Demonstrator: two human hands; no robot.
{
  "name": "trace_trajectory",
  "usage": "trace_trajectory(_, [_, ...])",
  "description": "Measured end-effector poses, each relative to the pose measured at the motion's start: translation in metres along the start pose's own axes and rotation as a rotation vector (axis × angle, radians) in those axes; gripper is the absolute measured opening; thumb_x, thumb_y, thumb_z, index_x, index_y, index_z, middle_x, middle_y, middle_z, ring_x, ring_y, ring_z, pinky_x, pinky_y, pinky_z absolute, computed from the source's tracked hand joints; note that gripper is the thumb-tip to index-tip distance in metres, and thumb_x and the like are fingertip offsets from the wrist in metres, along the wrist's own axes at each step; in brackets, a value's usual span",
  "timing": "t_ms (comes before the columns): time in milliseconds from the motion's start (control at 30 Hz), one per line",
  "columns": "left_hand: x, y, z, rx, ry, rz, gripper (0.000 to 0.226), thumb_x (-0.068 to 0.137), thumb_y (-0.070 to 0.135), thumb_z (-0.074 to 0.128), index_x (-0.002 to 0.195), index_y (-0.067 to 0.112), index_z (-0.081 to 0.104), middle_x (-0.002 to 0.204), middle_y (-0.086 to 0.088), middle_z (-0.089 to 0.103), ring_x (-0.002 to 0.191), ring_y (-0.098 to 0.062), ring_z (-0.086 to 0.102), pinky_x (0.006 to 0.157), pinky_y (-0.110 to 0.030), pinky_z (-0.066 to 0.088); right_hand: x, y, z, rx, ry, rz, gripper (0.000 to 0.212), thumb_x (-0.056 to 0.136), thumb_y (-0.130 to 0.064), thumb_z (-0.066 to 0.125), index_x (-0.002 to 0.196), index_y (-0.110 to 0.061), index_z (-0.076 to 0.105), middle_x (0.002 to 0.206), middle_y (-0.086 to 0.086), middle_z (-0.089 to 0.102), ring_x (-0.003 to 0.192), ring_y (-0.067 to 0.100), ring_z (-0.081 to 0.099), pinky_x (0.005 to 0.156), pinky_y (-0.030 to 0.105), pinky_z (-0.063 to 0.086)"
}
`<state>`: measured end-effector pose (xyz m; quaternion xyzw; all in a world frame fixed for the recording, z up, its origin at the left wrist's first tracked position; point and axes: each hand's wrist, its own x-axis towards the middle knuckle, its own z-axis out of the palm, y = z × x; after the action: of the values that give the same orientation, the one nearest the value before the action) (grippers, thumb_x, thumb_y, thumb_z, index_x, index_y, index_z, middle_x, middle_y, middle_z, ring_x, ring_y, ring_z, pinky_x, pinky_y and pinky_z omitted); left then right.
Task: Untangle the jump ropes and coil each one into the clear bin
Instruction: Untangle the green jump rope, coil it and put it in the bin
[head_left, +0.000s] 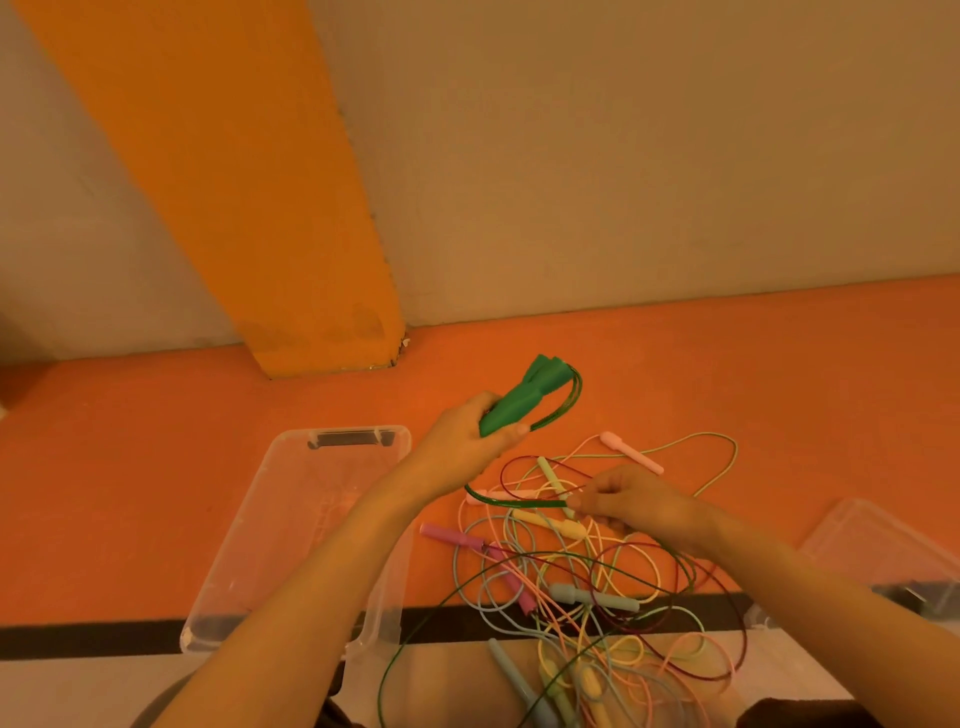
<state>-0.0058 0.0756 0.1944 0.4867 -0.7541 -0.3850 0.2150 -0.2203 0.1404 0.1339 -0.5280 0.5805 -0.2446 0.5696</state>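
Two hands are in view; the left hand (470, 434) grips two green handles (524, 400) held together and raised above the floor (727, 364), with a few loops of green rope (563, 405) arcing from their far end back to the fist; the right hand (631, 501) pinches a stretch of the same green rope between thumb and fingertips, pulled taut toward the left hand. Below and between the hands lies the tangle (582, 566) of thin ropes on the floor: pink, yellow, pale blue, pale green and dark red strands cross so closely that the number of ropes cannot be counted; about ten pastel handles show, among them a pink handle (631, 452) at the far edge. One clear bin (270, 519) sits just left of the tangle, partly covered by the left forearm; a second clear container (883, 545) at the right is cut off by the frame. The nearest ropes run out of view at the bottom.
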Motion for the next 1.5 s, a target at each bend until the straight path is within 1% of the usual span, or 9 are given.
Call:
trace_trajectory(233, [-0.008,0.003,0.005,0.290,-0.126,0.150,0.033,0.091,0.037,0.061,0.117,0.017,0.055,0.079,0.010,0.055,0.065,-0.003,0.051,0.054,-0.012,0.035,0.001,0.000,-0.026,-0.197,0.062,-0.029,0.020,0.086,-0.024,0.069,0.077,-0.007,0.071,0.063,0.005,0.056,0.056,0.003,0.048,0.057,0.018,0.036])
trace_trajectory(400, [-0.012,-0.001,0.005,0.367,-0.220,0.180,0.036,0.091,0.040,0.061,0.117,0.017,0.054,0.084,0.007,0.057,0.078,-0.015,0.056,0.059,-0.022,0.036,-0.005,-0.001,-0.048,-0.237,0.061,0.014,0.031,0.086,-0.025,0.068,0.088,0.005,0.067,0.066,0.002,0.057,0.053,0.003,0.047,0.049,0.021,0.033])
trace_trajectory(600, [-0.011,-0.002,0.007,0.489,-0.212,0.199,0.042,0.088,0.045,0.062,0.120,0.019,0.053,0.095,0.000,0.064,0.085,-0.019,0.060,0.063,-0.028,0.035,-0.009,-0.013,-0.050,-0.271,0.144,-0.008,0.025,0.088,-0.016,0.066,0.079,0.006,0.067,0.036,-0.014,0.045,0.043,-0.022,0.039,0.050,0.004,0.036])
trace_trajectory(833, [-0.013,-0.004,0.009,0.584,-0.295,0.213,0.043,0.088,0.046,0.062,0.117,0.017,0.053,0.094,-0.006,0.066,0.084,-0.023,0.061,0.062,-0.031,0.038,-0.007,-0.018,-0.057,-0.341,0.282,-0.039,0.032,0.085,-0.023,0.070,0.078,0.008,0.069,0.058,0.007,0.038,0.048,0.009,0.032,0.042,0.015,0.025])
trace_trajectory(933, [-0.012,-0.005,0.013,0.625,-0.359,0.211,0.041,0.089,0.046,0.061,0.115,0.015,0.053,0.095,-0.006,0.064,0.084,-0.023,0.059,0.061,-0.029,0.032,-0.007,-0.021,-0.058,-0.315,0.317,-0.051,0.036,0.083,-0.021,0.072,0.073,0.013,0.064,0.064,0.012,0.039,0.044,0.004,0.037,0.041,0.015,0.025])
trace_trajectory(1067, [-0.014,-0.005,0.009,0.522,-0.380,0.155,0.050,0.089,0.041,0.063,0.130,0.021,0.041,0.087,0.003,0.057,0.078,-0.018,0.057,0.060,-0.027,0.032,-0.009,-0.026,-0.057,-0.334,0.288,-0.053,0.018,0.085,-0.019,0.070,0.068,-0.013,0.066,0.063,0.005,0.051,0.055,0.008,0.040,0.042,0.013,0.028])
trace_trajectory(1133, [-0.015,-0.005,0.007,0.473,-0.393,0.176,0.056,0.090,0.038,0.063,0.137,0.026,0.035,0.087,0.005,0.057,0.076,-0.016,0.056,0.061,-0.027,0.036,-0.009,-0.025,-0.058,-0.323,0.322,-0.050,0.022,0.083,-0.020,0.072,0.070,-0.004,0.066,0.050,-0.006,0.047,0.047,0.005,0.037,0.040,0.013,0.027])
trace_trajectory(1233, [-0.015,-0.005,0.010,0.479,-0.431,0.186,0.057,0.091,0.038,0.062,0.140,0.031,0.035,0.096,0.001,0.063,0.082,-0.018,0.059,0.065,-0.028,0.041,-0.006,-0.025,-0.060,-0.337,0.394,-0.072,0.035,0.080,-0.025,0.075,0.076,0.009,0.067,0.053,0.000,0.037,0.049,0.011,0.029,0.039,0.015,0.025])
trace_trajectory(1500, [-0.016,-0.005,0.009,0.573,-0.437,0.089,0.054,0.091,0.040,0.061,0.135,0.024,0.035,0.084,0.003,0.057,0.076,-0.019,0.055,0.059,-0.028,0.033,-0.006,-0.035,-0.055,-0.289,0.330,-0.138,0.024,0.088,-0.018,0.066,0.090,0.005,0.070,0.073,0.011,0.060,0.062,0.011,0.047,0.049,0.012,0.034])
